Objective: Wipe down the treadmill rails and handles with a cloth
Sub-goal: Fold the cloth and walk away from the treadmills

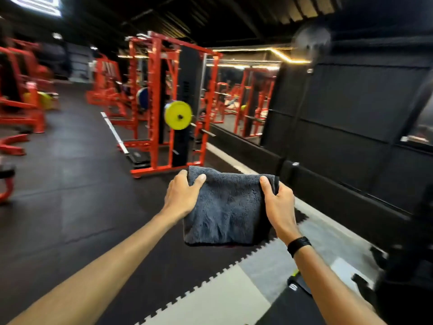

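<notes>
Both bare forearms reach forward; left hand point(181, 195) and right hand point(280, 204) have fingers closed on a folded grey fleecy cloth point(225, 209), held above black rubber floor point(70, 184).

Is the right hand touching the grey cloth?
Touching. The head view shows the right hand pinching the grey cloth's upper right corner.

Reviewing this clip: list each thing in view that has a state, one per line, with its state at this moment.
Cloth: grey, folded, held up in the air by its two top corners, touching no equipment.
Left hand: closed on the cloth's left corner.
Right hand: closed on the cloth's right corner, black band on the wrist.
Yellow weight plate: loaded on a bar in the red rack.
Treadmill: none clearly visible; wiping not begun.
</notes>
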`<state>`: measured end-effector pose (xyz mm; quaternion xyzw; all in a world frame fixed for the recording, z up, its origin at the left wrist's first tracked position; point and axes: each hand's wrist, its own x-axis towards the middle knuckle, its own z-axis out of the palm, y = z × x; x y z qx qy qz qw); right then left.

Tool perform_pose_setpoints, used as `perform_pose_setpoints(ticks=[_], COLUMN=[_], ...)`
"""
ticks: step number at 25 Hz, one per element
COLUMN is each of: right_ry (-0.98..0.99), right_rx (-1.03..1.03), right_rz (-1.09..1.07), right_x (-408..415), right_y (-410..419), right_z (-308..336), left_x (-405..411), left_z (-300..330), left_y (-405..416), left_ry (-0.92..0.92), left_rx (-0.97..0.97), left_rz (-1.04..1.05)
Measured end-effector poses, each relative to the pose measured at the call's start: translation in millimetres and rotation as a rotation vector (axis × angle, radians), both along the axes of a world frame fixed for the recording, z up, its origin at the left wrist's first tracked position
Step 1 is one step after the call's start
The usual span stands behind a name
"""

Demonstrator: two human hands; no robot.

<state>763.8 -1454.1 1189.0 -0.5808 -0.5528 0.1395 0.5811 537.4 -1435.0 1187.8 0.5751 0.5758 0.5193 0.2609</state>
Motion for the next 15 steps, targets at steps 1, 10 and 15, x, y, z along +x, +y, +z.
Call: perform_pose_setpoints(ticks=[1, 10, 15], right_ry=[0.009, -0.104, -0.182], right_rx=[0.014, 0.093, 0.129], right_rz=[0.032, 0.519, 0.763], right_x=[-25, -296, -398], right_y=[14, 94, 121], right_z=[-1, -20, -26], left_x=[-18, -173, -269], left_z=[-2, -7, -6], left_y=[2, 24, 37], left_ry=[0.011, 0.011, -0.139], left_rx=[0.003, 0.017, 0.024], left_rz=[0.065, 0.388, 0.400])
